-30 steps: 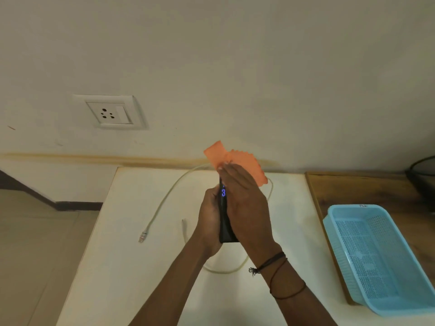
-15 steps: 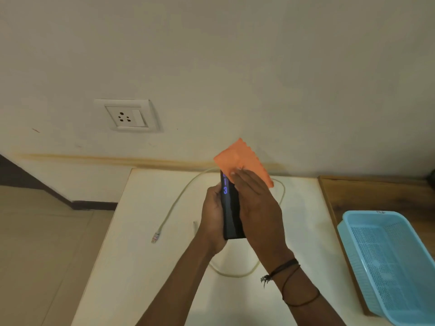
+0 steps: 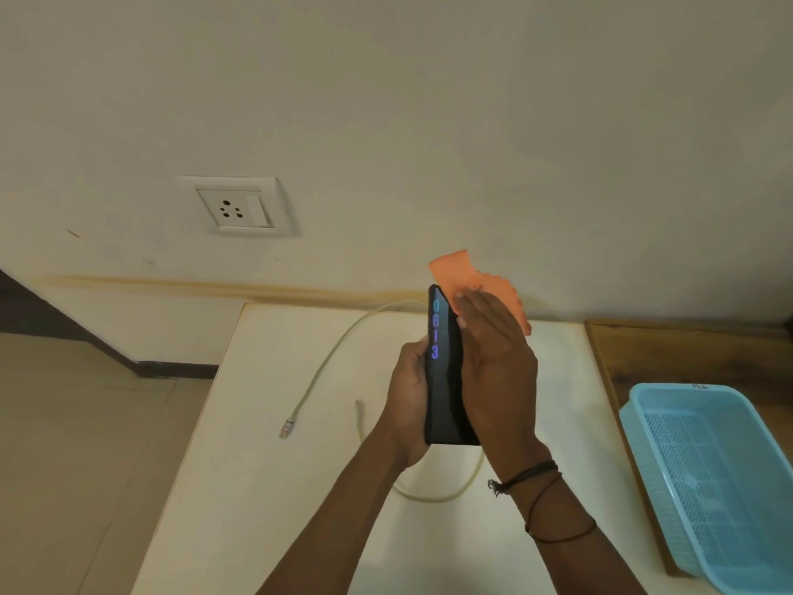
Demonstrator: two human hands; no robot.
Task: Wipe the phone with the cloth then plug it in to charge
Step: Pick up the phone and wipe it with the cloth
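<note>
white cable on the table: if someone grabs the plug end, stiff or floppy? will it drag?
Probably floppy: the cable lies in loose curves across the table and loops under the hands. Likely light, so lifting the plug end should trail the rest behind it. It may snag, since part runs beneath the left hand holding the phone.
</note>
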